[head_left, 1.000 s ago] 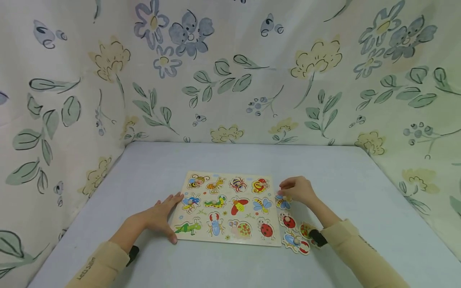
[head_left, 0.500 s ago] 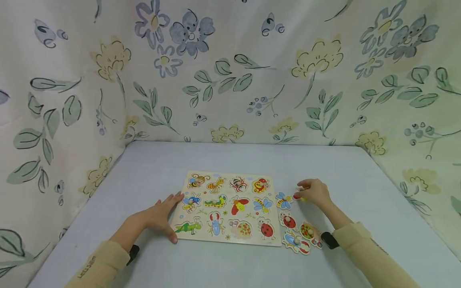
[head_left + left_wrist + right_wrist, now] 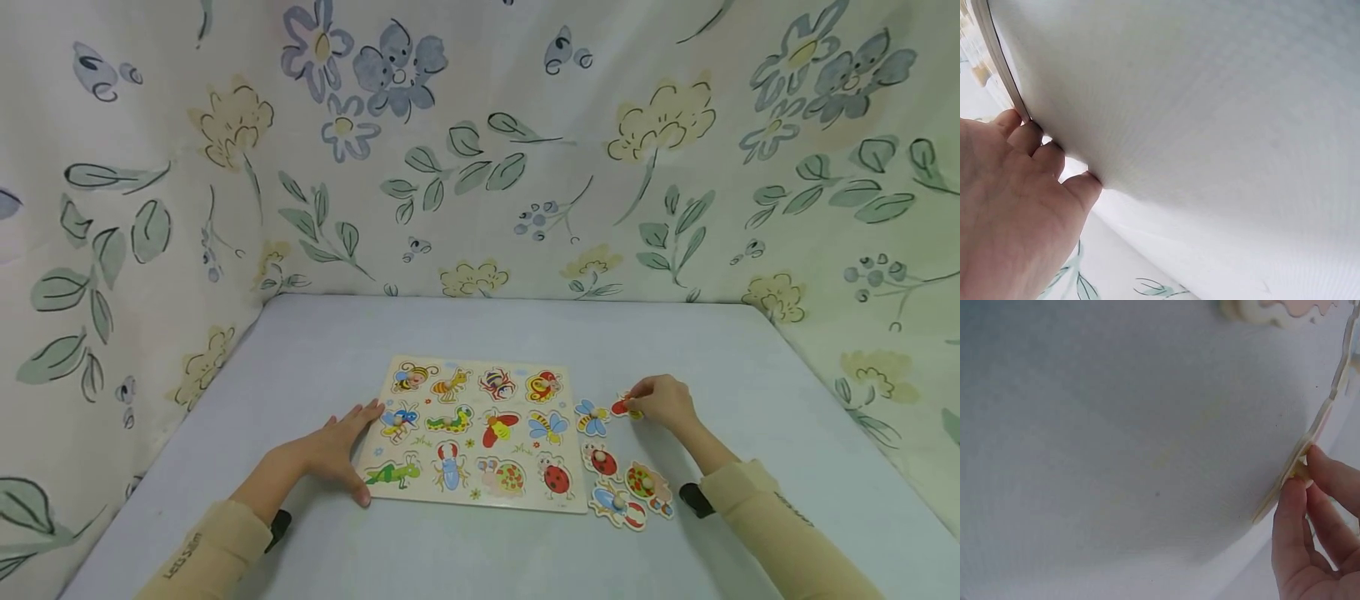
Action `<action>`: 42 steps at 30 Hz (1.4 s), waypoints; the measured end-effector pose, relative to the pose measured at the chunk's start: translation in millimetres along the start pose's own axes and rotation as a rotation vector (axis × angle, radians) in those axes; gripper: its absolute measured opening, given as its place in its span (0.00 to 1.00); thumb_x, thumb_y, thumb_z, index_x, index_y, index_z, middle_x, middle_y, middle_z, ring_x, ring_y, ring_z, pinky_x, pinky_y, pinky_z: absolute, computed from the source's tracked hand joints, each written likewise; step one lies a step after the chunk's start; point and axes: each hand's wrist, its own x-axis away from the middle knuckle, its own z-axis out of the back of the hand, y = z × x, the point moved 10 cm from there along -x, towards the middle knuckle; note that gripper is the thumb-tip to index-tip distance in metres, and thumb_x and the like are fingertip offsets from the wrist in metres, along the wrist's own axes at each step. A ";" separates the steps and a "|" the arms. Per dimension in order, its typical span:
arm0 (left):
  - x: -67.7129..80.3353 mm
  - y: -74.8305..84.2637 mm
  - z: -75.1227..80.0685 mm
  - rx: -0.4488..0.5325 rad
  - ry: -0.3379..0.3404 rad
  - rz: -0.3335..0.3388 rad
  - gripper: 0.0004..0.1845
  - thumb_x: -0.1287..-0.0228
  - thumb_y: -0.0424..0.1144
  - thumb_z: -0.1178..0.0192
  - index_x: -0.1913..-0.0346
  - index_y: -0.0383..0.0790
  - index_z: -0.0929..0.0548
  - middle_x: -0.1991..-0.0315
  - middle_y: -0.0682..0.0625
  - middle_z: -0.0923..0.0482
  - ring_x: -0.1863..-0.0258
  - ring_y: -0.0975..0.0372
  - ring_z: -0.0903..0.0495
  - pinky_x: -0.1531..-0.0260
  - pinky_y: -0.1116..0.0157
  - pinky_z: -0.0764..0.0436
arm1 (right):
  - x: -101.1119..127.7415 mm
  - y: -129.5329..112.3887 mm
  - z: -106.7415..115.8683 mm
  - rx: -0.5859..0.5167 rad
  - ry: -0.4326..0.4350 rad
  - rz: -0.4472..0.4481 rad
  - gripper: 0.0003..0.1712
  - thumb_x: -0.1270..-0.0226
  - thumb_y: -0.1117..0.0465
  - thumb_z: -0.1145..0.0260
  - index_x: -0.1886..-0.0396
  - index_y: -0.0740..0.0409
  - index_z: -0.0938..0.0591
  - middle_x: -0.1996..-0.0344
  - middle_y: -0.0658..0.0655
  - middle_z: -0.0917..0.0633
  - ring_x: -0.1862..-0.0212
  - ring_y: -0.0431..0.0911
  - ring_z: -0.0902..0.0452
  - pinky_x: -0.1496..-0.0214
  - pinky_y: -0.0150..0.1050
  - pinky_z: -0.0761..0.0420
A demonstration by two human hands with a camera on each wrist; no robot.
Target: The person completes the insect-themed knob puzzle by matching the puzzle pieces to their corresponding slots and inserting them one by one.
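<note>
The left hand (image 3: 330, 454) lies flat, fingers straight, on the board's (image 3: 472, 433) left edge, steadying it near the middle of the tabletop (image 3: 480, 333). The board shows twelve printed insects. Off its right edge lie loose pieces: a bee piece (image 3: 592, 418), a ladybird (image 3: 602, 461) and two more (image 3: 633, 493) toward the front. Farther right, the right hand (image 3: 663, 402) pinches a red piece (image 3: 622, 407) by its peg, held at the tabletop just right of the bee piece; the wrist view shows fingertips (image 3: 1291, 494) closed on the peg. This looks like the setting-aside step. Next, I judge, the pinch should loosen so the piece lies flat, clear of its neighbours.
</note>
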 end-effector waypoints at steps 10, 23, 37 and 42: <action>0.2 -0.2 -0.5 -0.001 -0.005 0.008 0.71 0.72 0.49 0.16 0.25 0.31 0.51 0.25 0.30 0.58 0.27 0.36 0.59 0.32 0.36 0.58 | -2.3 1.5 3.8 -0.038 0.022 0.029 0.11 0.43 0.65 0.29 0.68 0.72 0.15 0.73 0.63 0.14 0.74 0.46 0.23 0.75 0.36 0.23; -2.6 -5.6 -1.9 -0.002 0.011 0.019 0.73 0.75 0.52 0.16 0.25 0.31 0.50 0.24 0.32 0.57 0.26 0.38 0.58 0.31 0.38 0.58 | -1.2 -7.2 9.8 -0.013 0.048 0.054 0.11 0.41 0.65 0.31 0.66 0.73 0.14 0.69 0.66 0.14 0.71 0.50 0.22 0.74 0.37 0.23; -3.8 -6.3 -1.2 -0.006 0.016 0.022 0.73 0.75 0.52 0.16 0.25 0.31 0.49 0.25 0.32 0.56 0.26 0.38 0.58 0.31 0.37 0.57 | 2.4 -30.1 0.4 -0.036 0.040 0.085 0.10 0.41 0.65 0.31 0.66 0.72 0.14 0.71 0.63 0.13 0.70 0.49 0.20 0.70 0.40 0.19; -3.3 -5.8 -1.6 -0.008 0.013 0.025 0.73 0.75 0.51 0.16 0.25 0.32 0.50 0.24 0.33 0.56 0.26 0.38 0.58 0.31 0.37 0.57 | 4.1 -38.7 -0.6 -0.040 0.041 0.106 0.10 0.40 0.65 0.31 0.65 0.71 0.14 0.70 0.62 0.13 0.70 0.48 0.20 0.69 0.41 0.19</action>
